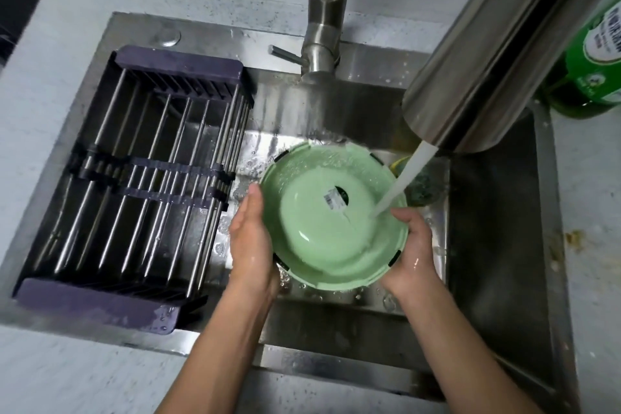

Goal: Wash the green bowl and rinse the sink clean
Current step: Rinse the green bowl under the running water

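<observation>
The green bowl (332, 228) is held upside down over the steel sink (487, 245), its base with a small label facing me. My left hand (250, 235) grips its left rim and my right hand (415, 245) grips its right rim. Water pours from the faucet spout (497, 54) in a stream that strikes the bowl's base on the right side. Droplets and bubbles cover the sink floor around the bowl.
A dark drying rack (141, 178) with metal bars spans the sink's left half. A sponge (420, 185) lies behind the bowl under the stream. A green detergent bottle (591, 54) stands on the counter at right. The faucet base (322, 27) and lever rise at the back.
</observation>
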Demonstrator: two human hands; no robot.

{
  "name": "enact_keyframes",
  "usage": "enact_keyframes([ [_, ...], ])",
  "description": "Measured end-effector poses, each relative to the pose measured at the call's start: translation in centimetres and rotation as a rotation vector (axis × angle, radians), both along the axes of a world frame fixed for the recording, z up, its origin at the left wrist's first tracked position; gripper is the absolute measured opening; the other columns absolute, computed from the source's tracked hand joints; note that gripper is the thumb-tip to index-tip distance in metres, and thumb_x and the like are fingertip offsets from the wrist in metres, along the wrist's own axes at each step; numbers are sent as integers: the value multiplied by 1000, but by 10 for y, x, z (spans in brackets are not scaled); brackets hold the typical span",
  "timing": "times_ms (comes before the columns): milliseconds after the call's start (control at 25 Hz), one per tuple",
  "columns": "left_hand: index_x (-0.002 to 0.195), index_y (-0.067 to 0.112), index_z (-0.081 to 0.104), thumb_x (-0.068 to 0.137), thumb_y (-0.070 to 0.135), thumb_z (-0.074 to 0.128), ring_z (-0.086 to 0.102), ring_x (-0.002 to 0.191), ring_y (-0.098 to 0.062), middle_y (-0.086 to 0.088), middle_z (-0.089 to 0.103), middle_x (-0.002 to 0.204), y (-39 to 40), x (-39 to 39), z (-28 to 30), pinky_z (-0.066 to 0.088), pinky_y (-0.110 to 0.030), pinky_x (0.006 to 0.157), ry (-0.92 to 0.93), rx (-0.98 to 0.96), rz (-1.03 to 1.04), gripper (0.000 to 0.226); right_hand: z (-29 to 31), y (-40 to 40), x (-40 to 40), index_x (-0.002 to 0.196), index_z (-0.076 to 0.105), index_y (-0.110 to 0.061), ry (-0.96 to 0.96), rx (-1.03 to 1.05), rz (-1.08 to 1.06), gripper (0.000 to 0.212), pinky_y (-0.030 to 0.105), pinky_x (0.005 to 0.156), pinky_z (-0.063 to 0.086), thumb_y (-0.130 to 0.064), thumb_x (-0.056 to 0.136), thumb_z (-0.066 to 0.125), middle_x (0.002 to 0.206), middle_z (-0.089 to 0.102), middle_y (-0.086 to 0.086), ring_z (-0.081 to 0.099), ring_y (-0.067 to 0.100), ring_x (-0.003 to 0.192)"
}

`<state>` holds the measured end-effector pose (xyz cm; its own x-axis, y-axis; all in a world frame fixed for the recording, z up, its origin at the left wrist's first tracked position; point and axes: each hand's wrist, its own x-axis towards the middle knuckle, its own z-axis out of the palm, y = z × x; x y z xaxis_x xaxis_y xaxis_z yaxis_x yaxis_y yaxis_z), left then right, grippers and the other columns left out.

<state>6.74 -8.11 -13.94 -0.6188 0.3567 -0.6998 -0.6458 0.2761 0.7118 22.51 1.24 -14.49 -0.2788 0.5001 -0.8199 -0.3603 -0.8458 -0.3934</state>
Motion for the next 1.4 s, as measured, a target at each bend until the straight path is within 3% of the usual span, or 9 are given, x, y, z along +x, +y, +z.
enact_keyframes([
  [280,132,32,60,80,83,33,65,113,-25,-3,68,127,33,10,-13,54,-48,93,-214,142,-116,77,28,20,21,127,60,-2,24,466,68,62,51,91,44,-10,66,62,116,62,22,58,38,106],
  [440,126,23,66,94,71,32,64,116,-34,-14,68,126,45,29,-24,49,-56,99,-334,208,-156,67,61,14,23,127,61,-10,-173,607,164,61,44,78,52,-7,66,62,107,69,11,64,29,93],
  [560,123,21,69,95,66,36,62,117,-38,-18,67,127,38,38,-28,50,-58,97,-465,234,-110,62,72,13,25,116,67,-13,-208,579,168,53,41,74,53,-10,63,64,98,72,6,66,24,85],
  [720,126,22,67,90,70,42,62,118,-37,-16,68,126,9,16,-13,52,-53,91,-545,273,-129,66,37,17,37,110,71,-10,-36,246,90,44,46,91,48,-19,68,61,105,71,13,65,34,97],
  [880,110,16,74,79,52,64,68,102,-27,-11,74,109,-1,-5,24,51,-43,92,-326,342,-164,49,4,1,11,124,69,-15,2,-25,98,47,52,108,40,-32,81,57,119,69,14,62,36,110],
  [1040,110,18,68,65,34,83,73,91,-21,-4,77,99,7,-12,43,59,-34,74,-4,234,-368,51,2,2,-5,124,65,-23,-339,256,277,47,39,78,50,-49,85,61,110,71,1,64,22,98],
  [1120,104,27,65,64,27,90,72,80,-9,7,74,88,10,-6,49,56,-22,61,253,130,-604,47,17,8,-6,125,62,-27,-391,397,293,49,35,76,51,-52,83,61,112,71,-5,66,17,99],
  [1280,126,34,60,59,51,89,65,98,-5,17,71,108,12,25,42,53,-20,82,750,42,-1074,75,55,18,7,129,58,-32,-349,420,371,55,42,78,58,-56,79,65,120,68,-4,67,20,103],
  [1400,134,29,58,67,55,82,69,102,-21,1,75,113,8,37,21,54,-31,88,1128,144,-1335,77,50,19,9,124,49,-30,-675,437,388,51,46,83,56,-31,81,76,119,61,1,62,18,97],
])
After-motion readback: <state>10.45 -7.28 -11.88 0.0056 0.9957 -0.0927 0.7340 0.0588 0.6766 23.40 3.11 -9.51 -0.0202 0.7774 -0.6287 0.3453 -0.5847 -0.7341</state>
